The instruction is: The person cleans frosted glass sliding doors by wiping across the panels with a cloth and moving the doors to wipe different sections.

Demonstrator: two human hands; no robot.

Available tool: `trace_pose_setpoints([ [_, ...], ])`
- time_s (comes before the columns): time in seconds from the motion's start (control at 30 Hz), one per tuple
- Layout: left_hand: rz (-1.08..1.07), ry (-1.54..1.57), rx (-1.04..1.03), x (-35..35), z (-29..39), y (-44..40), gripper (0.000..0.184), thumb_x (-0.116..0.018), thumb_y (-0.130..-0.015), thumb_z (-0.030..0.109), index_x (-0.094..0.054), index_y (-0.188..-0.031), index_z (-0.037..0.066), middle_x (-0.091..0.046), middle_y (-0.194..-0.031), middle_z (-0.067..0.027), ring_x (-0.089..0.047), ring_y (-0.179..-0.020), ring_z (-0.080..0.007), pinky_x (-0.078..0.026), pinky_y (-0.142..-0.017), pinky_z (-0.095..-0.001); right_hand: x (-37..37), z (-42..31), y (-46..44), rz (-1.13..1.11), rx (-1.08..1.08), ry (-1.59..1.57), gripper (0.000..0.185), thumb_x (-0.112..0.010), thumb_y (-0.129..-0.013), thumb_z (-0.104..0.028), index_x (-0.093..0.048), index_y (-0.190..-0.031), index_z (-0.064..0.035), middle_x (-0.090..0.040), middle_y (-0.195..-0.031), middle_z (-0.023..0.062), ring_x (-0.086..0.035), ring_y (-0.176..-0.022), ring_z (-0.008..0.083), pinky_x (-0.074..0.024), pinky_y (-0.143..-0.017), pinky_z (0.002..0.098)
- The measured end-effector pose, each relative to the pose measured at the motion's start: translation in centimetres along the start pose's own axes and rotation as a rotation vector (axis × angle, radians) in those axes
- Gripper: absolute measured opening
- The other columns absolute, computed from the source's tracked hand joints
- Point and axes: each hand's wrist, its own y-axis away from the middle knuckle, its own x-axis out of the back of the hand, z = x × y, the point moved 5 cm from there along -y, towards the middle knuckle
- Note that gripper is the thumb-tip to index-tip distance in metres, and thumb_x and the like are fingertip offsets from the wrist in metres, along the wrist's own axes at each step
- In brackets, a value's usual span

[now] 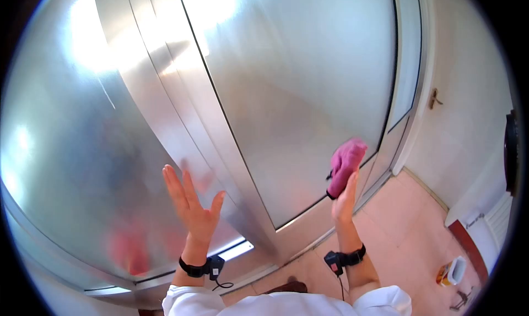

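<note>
My left hand [197, 207] is raised in front of the metal frame between two frosted glass panels, its fingers spread and nothing in it. It looks close to the frame; whether it touches cannot be told. My right hand [345, 199] holds a bunched pink cloth [347, 164] with a dark edge at its lower end. The cloth is in front of the lower right part of the large frosted glass panel [303, 85]. Most of the right hand's fingers are hidden by the cloth. Another frosted glass panel [71, 151] stands at the left.
A white door with a handle [434, 98] is at the right. On the pink tiled floor [386, 228] stands a white and yellow container [451, 272], with a small dark object [462, 299] near it. Black straps with small cabled devices sit on both wrists.
</note>
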Motion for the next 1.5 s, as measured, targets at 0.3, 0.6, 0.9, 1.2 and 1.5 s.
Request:
trace_pose_setpoints([
  [0.3,0.106,0.193,0.310,-0.7,-0.2,-1.2,0.107,-0.075,-0.072,0.053,-0.020,-0.146,-0.001,-0.003,-0.150,-0.0324,-0.017,-0.137,-0.0499,-0.028,-0.108,-0.0522,-26.2,-12.3,-6.3,-0.503,1.193,1.002,0.065,-0.064,-0.082,-0.036,-0.042,-0.140,-0.0146,-0.021,-0.153,0.0174,-0.016,-0.142,0.0376,-0.0126,-0.108,0.0603],
  [0.6,0.200,-0.280,0.200,2.6,3.8,-7.1,0.099,-0.068,-0.077,0.055,-0.022,-0.148,0.005,-0.008,-0.153,-0.0258,-0.014,-0.141,-0.0440,-0.024,-0.110,-0.0524,-33.0,-26.7,-18.3,-0.506,1.746,0.832,0.059,-0.059,-0.086,-0.042,-0.044,-0.139,-0.0208,-0.030,-0.150,0.0113,-0.023,-0.140,0.0332,-0.0178,-0.108,0.0571],
  [0.9,0.376,-0.372,0.430,3.7,8.2,-9.7,0.076,-0.061,-0.089,0.029,-0.022,-0.147,0.000,-0.011,-0.154,-0.0201,-0.022,-0.140,-0.0368,-0.024,-0.112,-0.0448,-23.8,-43.8,-50.1,-0.217,1.588,0.642,0.055,-0.046,-0.093,-0.050,-0.046,-0.137,-0.0171,-0.043,-0.141,0.0111,-0.035,-0.132,0.0302,-0.0279,-0.108,0.0419],
  [1.2,0.370,-0.579,0.432,-1.4,3.8,-5.5,0.066,-0.055,-0.091,0.032,-0.030,-0.144,0.000,-0.026,-0.146,-0.0291,-0.032,-0.132,-0.0438,-0.031,-0.106,-0.0454,-14.2,-41.2,-67.5,0.154,1.270,0.991,0.068,-0.028,-0.096,-0.053,-0.033,-0.144,-0.0061,-0.037,-0.145,0.0191,-0.033,-0.133,0.0375,-0.0262,-0.108,0.0488],
  [1.5,0.388,-0.511,0.272,-1.2,6.7,-5.5,0.072,-0.065,-0.082,0.024,-0.031,-0.142,0.001,-0.027,-0.144,-0.0310,-0.042,-0.116,-0.0483,-0.039,-0.095,-0.0489,-26.1,-44.7,-51.9,0.334,1.425,1.020,0.059,-0.035,-0.093,-0.052,-0.027,-0.146,-0.0294,-0.023,-0.154,0.0085,-0.024,-0.139,0.0377,-0.0220,-0.104,0.0653],
])
